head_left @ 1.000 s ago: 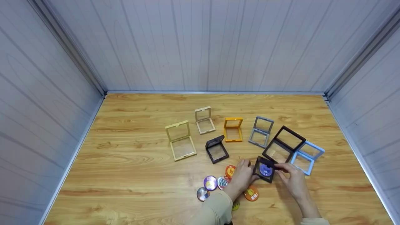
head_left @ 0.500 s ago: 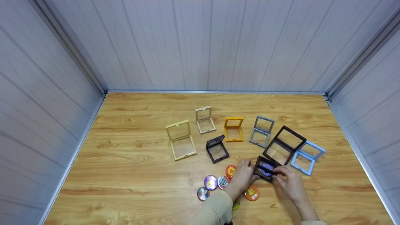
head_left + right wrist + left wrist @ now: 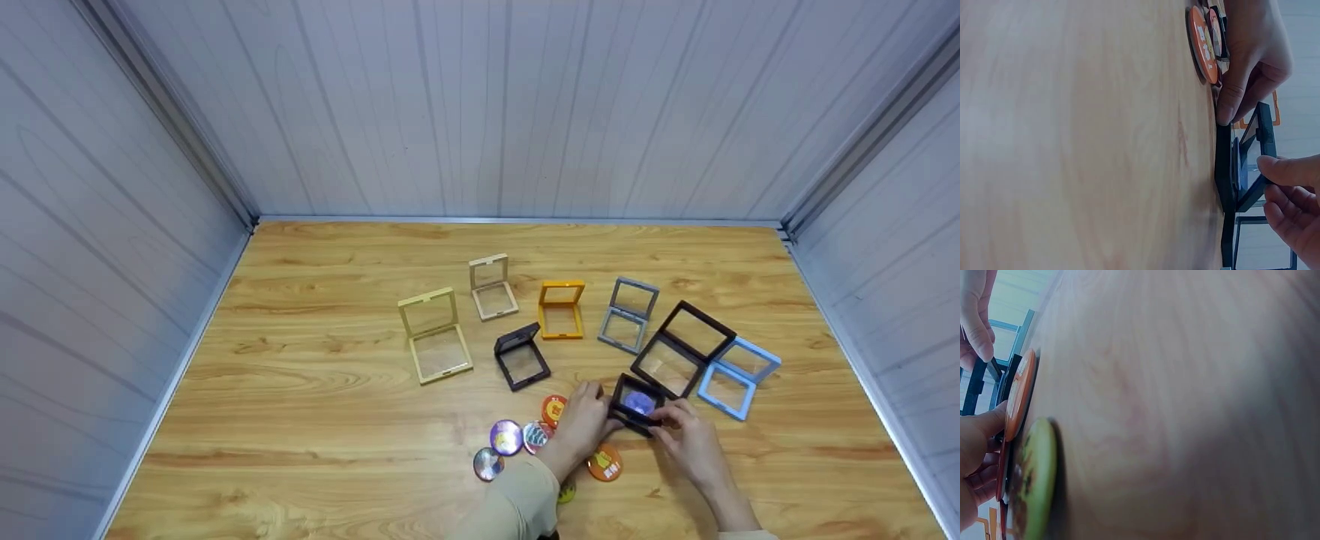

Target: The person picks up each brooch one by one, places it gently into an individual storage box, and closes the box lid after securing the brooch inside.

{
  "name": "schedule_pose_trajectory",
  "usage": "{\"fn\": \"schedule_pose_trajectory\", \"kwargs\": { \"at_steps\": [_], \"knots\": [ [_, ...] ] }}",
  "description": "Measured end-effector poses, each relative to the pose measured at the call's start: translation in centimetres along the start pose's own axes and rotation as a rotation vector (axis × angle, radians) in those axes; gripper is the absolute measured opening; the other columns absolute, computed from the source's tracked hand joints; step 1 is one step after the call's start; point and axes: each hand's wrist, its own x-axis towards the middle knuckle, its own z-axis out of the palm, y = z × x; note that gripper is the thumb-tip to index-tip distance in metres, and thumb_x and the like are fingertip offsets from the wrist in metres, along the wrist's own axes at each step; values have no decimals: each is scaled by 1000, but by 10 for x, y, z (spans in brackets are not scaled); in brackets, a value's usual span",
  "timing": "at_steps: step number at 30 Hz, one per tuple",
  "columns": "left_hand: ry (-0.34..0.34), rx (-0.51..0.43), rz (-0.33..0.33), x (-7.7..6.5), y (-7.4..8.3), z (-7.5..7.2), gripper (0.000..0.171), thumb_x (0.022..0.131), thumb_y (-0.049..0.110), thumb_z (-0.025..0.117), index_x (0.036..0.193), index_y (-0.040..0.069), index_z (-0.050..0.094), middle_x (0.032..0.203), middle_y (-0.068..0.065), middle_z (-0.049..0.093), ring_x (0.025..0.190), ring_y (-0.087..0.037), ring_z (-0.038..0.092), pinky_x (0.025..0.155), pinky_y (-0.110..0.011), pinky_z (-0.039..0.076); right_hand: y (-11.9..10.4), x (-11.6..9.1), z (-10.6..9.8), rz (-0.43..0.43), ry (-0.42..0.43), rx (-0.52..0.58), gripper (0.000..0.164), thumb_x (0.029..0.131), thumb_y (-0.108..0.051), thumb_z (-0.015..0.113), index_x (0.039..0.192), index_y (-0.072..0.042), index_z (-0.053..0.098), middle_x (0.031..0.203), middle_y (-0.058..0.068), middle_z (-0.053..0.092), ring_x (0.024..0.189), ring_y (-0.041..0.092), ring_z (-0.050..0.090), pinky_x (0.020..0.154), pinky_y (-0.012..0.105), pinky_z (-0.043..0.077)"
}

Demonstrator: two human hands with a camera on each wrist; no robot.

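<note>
A small black hinged display frame (image 3: 1222,163) lies on the wooden table with a purple button badge (image 3: 638,403) inside it. At its left side, my left hand (image 3: 586,421) holds the base by the edge, thumb on the near corner. My right hand (image 3: 696,442) pinches the free edge of the lid (image 3: 1265,126) between thumb and fingers. That lid slants over the badge, part way down, with a wedge-shaped gap still showing in the right wrist view. Close by the left hand lie an orange badge (image 3: 604,462) and a green badge (image 3: 1039,478).
Several badges, such as a purple one (image 3: 506,437), lie left of the left forearm. Behind stand open frames: yellow (image 3: 442,373), beige (image 3: 495,316), orange (image 3: 561,335), grey (image 3: 621,347), another small black one (image 3: 529,384), a large black one (image 3: 682,345) and a light blue one (image 3: 724,411).
My right hand has swung the lid of the small black frame down toward me, over the purple badge. My left hand has stayed in place on the base.
</note>
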Motion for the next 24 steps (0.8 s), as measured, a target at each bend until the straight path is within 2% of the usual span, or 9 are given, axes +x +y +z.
{"fn": "schedule_pose_trajectory", "kwargs": {
  "at_steps": [8, 15, 18, 24],
  "knots": [
    [-44, -12, -17, 1, 1, -1, 34, 74, 42, 65, 86, 11, 68, 87, 1, 51, 82, -12, 46, 75, -21, 39, 0, 0, 3, 58, -63, 19, 19, 63, 13, 69, 77, 1, 63, 81, 4, 54, 72, 21, 58, 64, 24, 51],
    [-44, -10, -18, 0, 1, -3, 34, 74, 42, 65, 87, 11, 68, 86, 1, 50, 81, -12, 45, 74, -22, 40, -1, 0, 4, 60, -80, 13, 17, 64, 12, 70, 76, 2, 63, 83, 7, 55, 75, 24, 58, 66, 29, 51],
    [-50, -12, -18, 1, 1, -4, 34, 75, 42, 65, 87, 11, 67, 86, 2, 50, 82, -12, 45, 74, -22, 39, 0, 0, 5, 42, -75, 5, 18, 62, 13, 70, 75, 1, 63, 83, 6, 55, 74, 24, 58, 65, 30, 51],
    [-35, -12, -14, 0, 1, -3, 34, 73, 43, 66, 87, 12, 68, 83, 2, 49, 80, -12, 46, 73, -21, 40, 4, -1, 7, -46, -36, -60, 21, 58, 10, 74, 72, -2, 64, 80, 2, 55, 72, 21, 58, 63, 32, 50]
  ]
}}
